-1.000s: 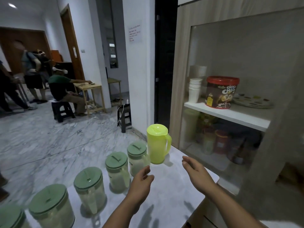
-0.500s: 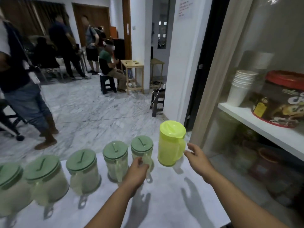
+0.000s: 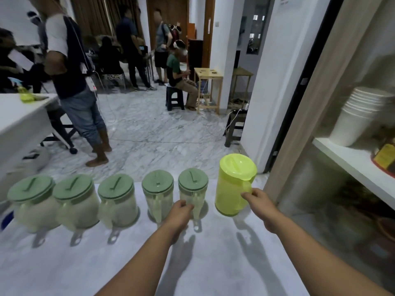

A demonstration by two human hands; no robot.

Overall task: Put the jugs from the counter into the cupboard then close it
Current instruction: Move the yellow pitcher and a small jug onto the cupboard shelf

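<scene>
Both my forearms reach forward over the white surface (image 3: 213, 263). My left hand (image 3: 179, 212) is at the handle of the clear jug (image 3: 193, 193) with a sage-green lid, second from the right in the row; its fingers (image 3: 188, 207) are curled at that handle, gripping it. My right hand (image 3: 259, 202) is at the handle of the yellow-green jug (image 3: 233, 184), the rightmost in the row; its fingers (image 3: 245, 196) touch the handle, but whether they close around it I cannot tell.

All six jugs stand upright in one line along the far edge of the surface. Left of the jug in my left hand stand four more green-lidded clear jugs: one just beside it (image 3: 157, 194), then three (image 3: 116, 201) (image 3: 74, 201) (image 3: 32, 205) with whitish contents.

The cupboard (image 3: 299, 124) is at the right, just beside the yellow-green jug. On its white shelf (image 3: 352, 161) is a stack of white cups (image 3: 359, 116), and at the frame edge part of a red-rimmed tub (image 3: 384, 154) with a yellow label; its writing is unreadable.

Beyond the surface is a marble floor (image 3: 149, 135) with several people standing, one person seated on a stool (image 3: 174, 99) at a small wooden table (image 3: 208, 90). No writing can be read.
</scene>
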